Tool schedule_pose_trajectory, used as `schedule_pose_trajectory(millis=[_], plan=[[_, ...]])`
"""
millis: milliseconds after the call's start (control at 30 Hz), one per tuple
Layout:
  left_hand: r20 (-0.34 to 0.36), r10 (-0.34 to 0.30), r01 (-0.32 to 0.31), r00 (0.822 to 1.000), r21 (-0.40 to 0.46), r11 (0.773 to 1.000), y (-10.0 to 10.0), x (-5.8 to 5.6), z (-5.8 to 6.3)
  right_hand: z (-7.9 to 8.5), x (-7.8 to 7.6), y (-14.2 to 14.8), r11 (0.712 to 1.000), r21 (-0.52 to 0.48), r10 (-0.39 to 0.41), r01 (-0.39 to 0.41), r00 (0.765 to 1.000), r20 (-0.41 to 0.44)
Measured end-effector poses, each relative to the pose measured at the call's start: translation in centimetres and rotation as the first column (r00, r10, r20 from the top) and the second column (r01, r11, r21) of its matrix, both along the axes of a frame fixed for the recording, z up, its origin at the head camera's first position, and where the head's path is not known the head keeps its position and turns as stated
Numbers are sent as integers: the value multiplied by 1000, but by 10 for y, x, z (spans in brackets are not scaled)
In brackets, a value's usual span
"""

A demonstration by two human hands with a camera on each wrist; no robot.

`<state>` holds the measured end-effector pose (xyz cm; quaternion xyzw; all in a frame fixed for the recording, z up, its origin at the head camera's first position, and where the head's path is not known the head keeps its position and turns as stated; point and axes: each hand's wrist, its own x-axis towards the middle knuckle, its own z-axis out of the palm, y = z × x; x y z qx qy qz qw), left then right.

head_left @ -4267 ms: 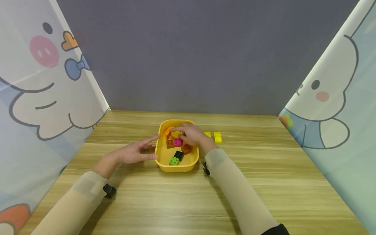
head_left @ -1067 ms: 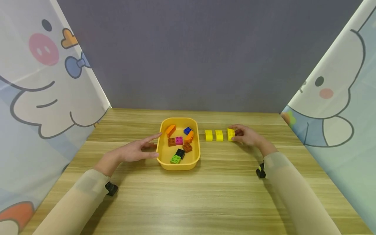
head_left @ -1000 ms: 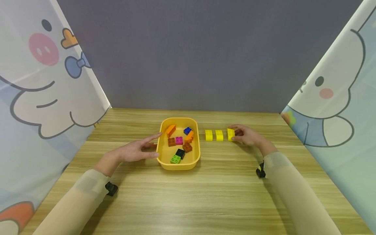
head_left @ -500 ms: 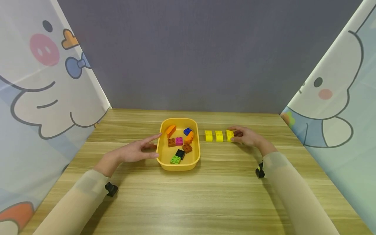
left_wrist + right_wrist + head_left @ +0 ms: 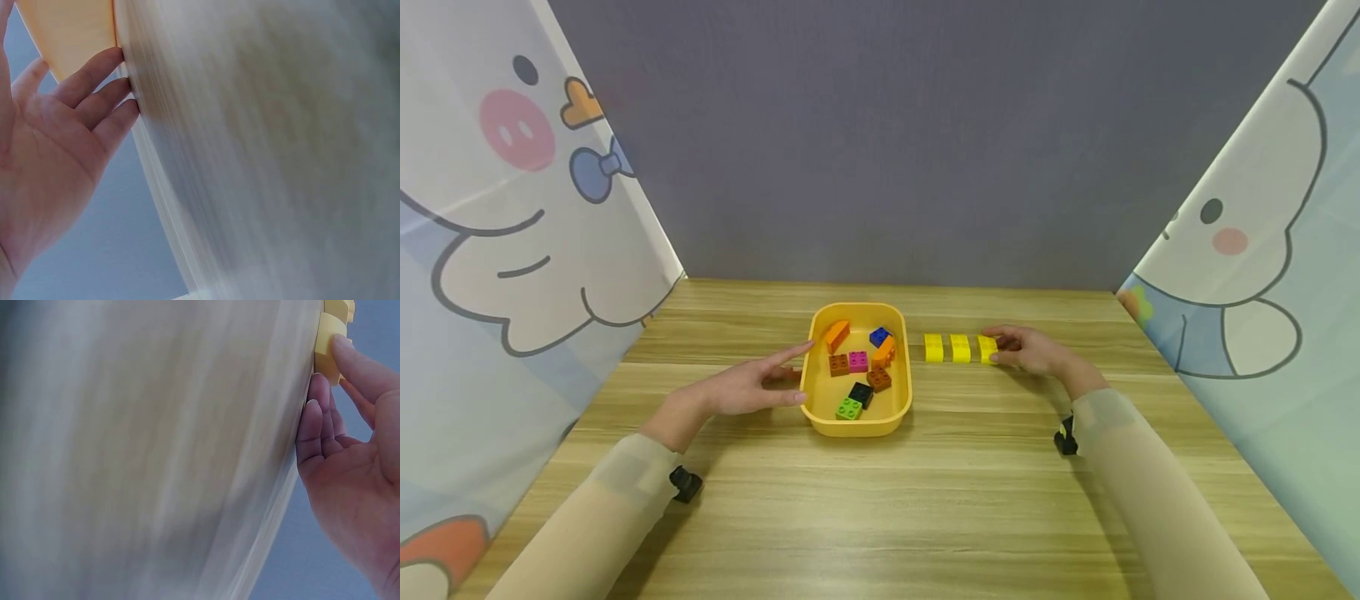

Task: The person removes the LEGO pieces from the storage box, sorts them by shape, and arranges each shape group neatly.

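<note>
My right hand [image 5: 1033, 351] pinches a yellow toy brick [image 5: 987, 349] between thumb and fingers, at the right end of a row on the table. To its left stand two more yellow bricks, a middle one [image 5: 960, 348] and a left one [image 5: 933, 348], with narrow gaps between. In the right wrist view the thumb presses the near side of the held brick [image 5: 327, 351]. My left hand [image 5: 739, 388] has its fingers spread and extended at the left side of a yellow tray [image 5: 857, 429], the index finger and thumb at its rim.
Inside the tray lie loose bricks: orange ones [image 5: 837, 335], a blue one [image 5: 880, 336], a pink one [image 5: 857, 361], brown ones [image 5: 879, 379], a black one [image 5: 861, 395] and a green one [image 5: 848, 408]. A grey panel [image 5: 895, 150] rises behind the wooden table [image 5: 880, 517].
My right hand has gone from inside the tray to the right, bringing a third yellow brick to the row. That brick was tilted a second ago and is now level. The left hand stays put.
</note>
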<state>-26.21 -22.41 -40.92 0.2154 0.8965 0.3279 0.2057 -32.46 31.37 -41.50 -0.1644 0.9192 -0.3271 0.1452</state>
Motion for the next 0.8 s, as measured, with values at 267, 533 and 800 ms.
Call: schedule_pose_trajectory(millis=[267,533,800], plan=[[-1,-2,2,1000,10,1000,0,0,0,5,2,2,1000,-20,9,-9,1000,-12],[-6,-6,6,1000,5,1000,0,1,1,18,2,-10,996,-87,-45,32,987,-156],[-5,-7,7,1000,3,1000,-1,1,-1,40,8,-75,989,-135,19,-58,962,-272]])
